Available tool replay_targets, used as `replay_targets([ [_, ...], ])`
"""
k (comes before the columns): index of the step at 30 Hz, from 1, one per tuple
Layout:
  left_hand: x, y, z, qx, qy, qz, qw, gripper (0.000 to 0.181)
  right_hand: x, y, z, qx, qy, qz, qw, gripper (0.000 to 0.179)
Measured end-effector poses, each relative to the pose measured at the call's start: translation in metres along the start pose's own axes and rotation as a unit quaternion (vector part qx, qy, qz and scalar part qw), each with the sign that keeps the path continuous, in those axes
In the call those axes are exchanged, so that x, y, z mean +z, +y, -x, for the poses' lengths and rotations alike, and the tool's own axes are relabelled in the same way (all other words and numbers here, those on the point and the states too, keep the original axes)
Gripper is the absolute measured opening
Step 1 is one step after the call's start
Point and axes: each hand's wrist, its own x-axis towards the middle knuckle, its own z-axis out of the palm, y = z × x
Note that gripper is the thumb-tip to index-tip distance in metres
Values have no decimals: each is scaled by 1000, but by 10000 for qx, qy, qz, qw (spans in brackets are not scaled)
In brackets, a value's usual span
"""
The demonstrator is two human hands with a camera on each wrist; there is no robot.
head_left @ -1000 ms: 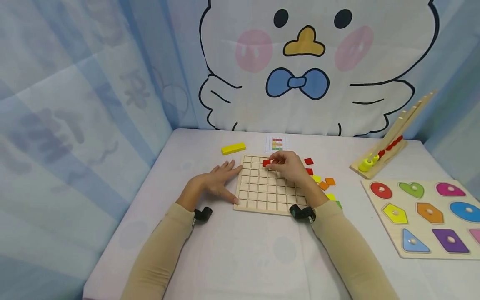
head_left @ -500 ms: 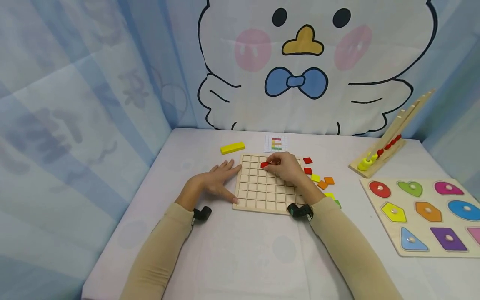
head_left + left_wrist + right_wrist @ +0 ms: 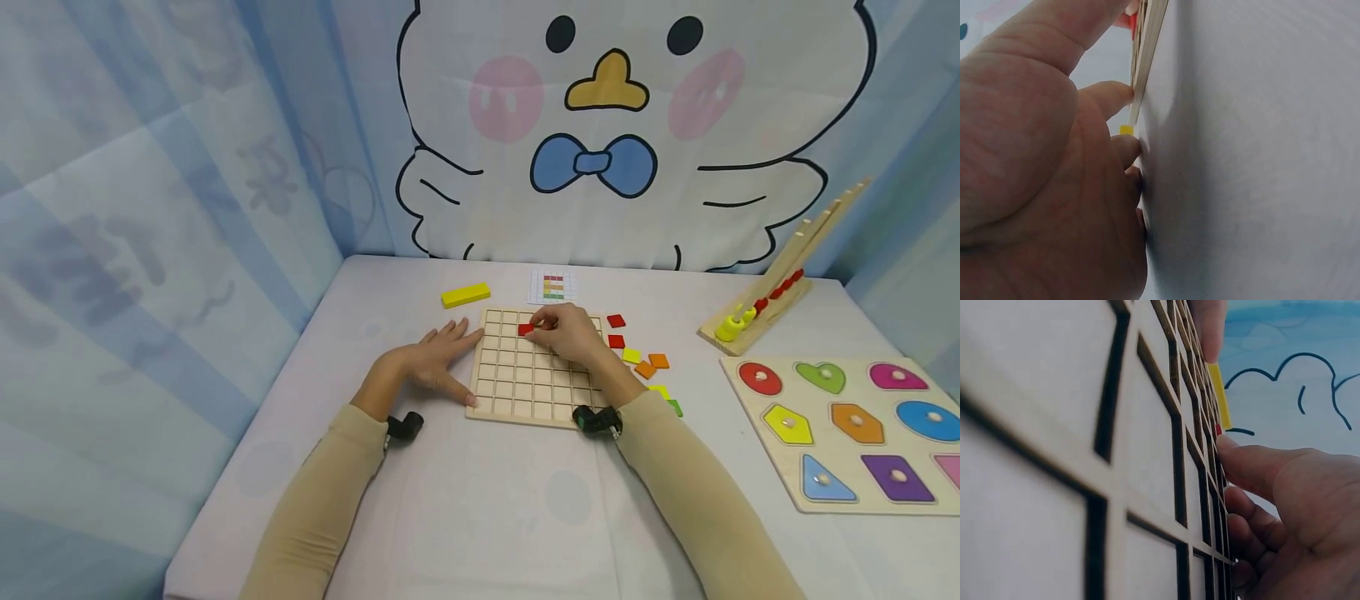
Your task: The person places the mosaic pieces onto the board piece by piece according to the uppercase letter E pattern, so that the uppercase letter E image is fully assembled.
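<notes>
A wooden grid board (image 3: 517, 387) lies on the table before me. My right hand (image 3: 567, 335) pinches a red square tile (image 3: 526, 330) between thumb and fingers over the upper rows of the grid. In the right wrist view only a sliver of that red tile (image 3: 1219, 429) shows past the thumb. My left hand (image 3: 431, 364) rests at the board's left side with fingers spread. Its thumb and index finger touch the board's edge (image 3: 1149, 50) in the left wrist view, and the other fingers lie on the table.
Loose red (image 3: 616, 321), yellow (image 3: 632, 356), orange (image 3: 658, 361) and green tiles (image 3: 676, 407) lie right of the board. Behind it are a yellow block (image 3: 466, 295) and a pattern card (image 3: 552, 287). A bead rack (image 3: 780, 283) and a shape puzzle (image 3: 817, 425) stand at the right.
My right hand has shifted slightly left and down with the red tile, which now sits lower over the grid. The left hand has stayed at the board's edge.
</notes>
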Motion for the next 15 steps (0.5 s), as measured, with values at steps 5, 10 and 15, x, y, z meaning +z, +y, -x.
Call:
replay_targets([
  [5, 0, 0, 0, -10, -5, 35, 10000, 127, 0, 1, 0, 23, -48, -50, 10000, 26],
  [10, 0, 0, 0, 18, 21, 31, 10000, 127, 0, 3, 1, 43, -50, -194, 9998, 29],
  [15, 0, 0, 0, 79, 30, 0, 10000, 127, -2, 3, 4, 25, 12, -387, 9992, 34],
])
